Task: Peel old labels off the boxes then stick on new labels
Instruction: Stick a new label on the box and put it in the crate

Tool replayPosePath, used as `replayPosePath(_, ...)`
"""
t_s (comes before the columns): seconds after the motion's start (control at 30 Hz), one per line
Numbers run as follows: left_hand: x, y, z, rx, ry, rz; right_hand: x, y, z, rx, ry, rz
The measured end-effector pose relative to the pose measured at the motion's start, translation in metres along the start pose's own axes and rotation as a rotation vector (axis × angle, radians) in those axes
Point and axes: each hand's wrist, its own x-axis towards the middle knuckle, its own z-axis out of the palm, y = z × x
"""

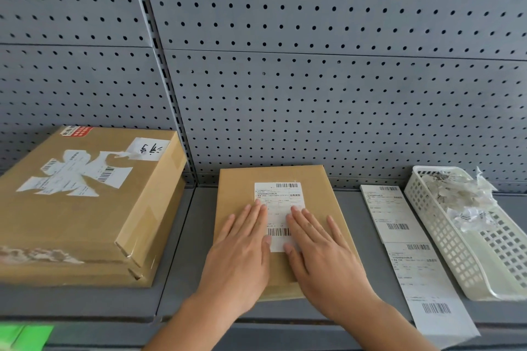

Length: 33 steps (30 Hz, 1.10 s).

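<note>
grey pegboard backed a shelf where a small box at centre carried a fresh label, apparently at its final smoothing. the left hand and right hand lay flat across it, fingers straight and close together, pressing down and gripping nothing. at left, a larger box showed a half-torn old label, so work was left to do. a strip of spare labels and a basket of peeled scraps sat at right.

I can't see label lower sides: under left hand, right hand. Print too small for me to read. Big box cut by left edge, basket by right. Green thing bottom-left blurred, cropped.
</note>
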Motion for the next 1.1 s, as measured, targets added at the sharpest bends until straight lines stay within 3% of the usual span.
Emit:
replayPosePath(0.2, -0.027, 0.006, 0.011, 0.122, 0.023, 0.136, -0.02, -0.012, 0.017, -0.017, 0.101, -0.113)
replayPosePath(0.43, -0.027, 0.0, 0.01, 0.188, 0.049, 0.132, -0.025, -0.007, 0.018, -0.087, 0.105, -0.144)
replayPosePath(0.8, -0.037, -0.014, 0.006, 0.166, -0.012, -0.107, -0.04, 0.015, 0.012, -0.087, 0.144, 0.072)
replayPosePath(1.0, -0.039, -0.012, -0.002, 0.058, -0.109, -0.189, -0.041, 0.018, 0.012, -0.045, 0.153, 0.063)
replayPosePath(1.1, -0.035, -0.014, -0.005, -0.16, 0.057, -0.215, -0.037, 0.022, 0.008, 0.047, 0.096, 0.104)
